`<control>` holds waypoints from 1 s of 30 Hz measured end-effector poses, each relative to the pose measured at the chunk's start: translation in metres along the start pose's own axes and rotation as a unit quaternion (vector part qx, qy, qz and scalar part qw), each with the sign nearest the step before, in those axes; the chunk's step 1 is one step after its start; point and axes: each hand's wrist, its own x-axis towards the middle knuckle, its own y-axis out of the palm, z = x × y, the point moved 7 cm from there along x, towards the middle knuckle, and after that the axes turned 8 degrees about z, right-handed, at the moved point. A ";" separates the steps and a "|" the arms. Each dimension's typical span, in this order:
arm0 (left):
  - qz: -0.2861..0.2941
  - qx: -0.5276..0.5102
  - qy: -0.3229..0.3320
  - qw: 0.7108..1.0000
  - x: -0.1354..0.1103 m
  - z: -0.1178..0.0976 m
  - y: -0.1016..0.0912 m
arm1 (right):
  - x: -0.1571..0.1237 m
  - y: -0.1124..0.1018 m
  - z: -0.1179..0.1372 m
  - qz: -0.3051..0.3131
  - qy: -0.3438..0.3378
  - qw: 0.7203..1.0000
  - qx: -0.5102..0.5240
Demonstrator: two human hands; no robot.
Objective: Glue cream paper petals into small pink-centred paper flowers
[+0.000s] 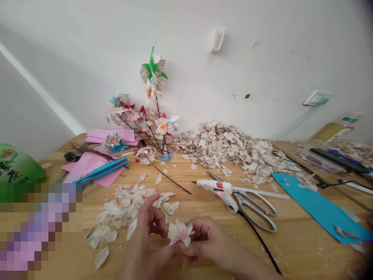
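A white wall rises behind a wooden worktop (pixel 189 206), which carries a bunch of twig-stemmed paper flowers (pixel 151 120) standing in a small clear dish (pixel 166 156). To its right lies a large heap of pale petal cuttings (pixel 224 147), thin and papery, though their exact material is hard to tell. A sheet of blue card (pixel 317 206) lies at the right, with stacked pink paper (pixel 87 171) at the left.

Nearer the person, a white hot glue gun (pixel 218 190) rests on a pair of steel scissors (pixel 256 206), and its black cord (pixel 259 241) trails toward the lower edge of the view. A scatter of loose petals (pixel 128 206) spreads just left of the hands, with a bare dark twig (pixel 169 177) just above them.

The left hand (pixel 148 229) and right hand (pixel 206 241) are close together, fingertips pinching a small petal flower (pixel 180 233) between them, low over the worktop. The flower has a pink centre and looks very light and fragile. Its thin petals would crease or tear easily, so the firmest hold is likely at the base, under the gathered centre, rather than on the petal tips.
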 end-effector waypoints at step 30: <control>0.035 -0.087 -0.075 0.993 -0.004 0.014 0.006 | 0.000 0.007 -0.001 0.031 -0.007 0.994 0.101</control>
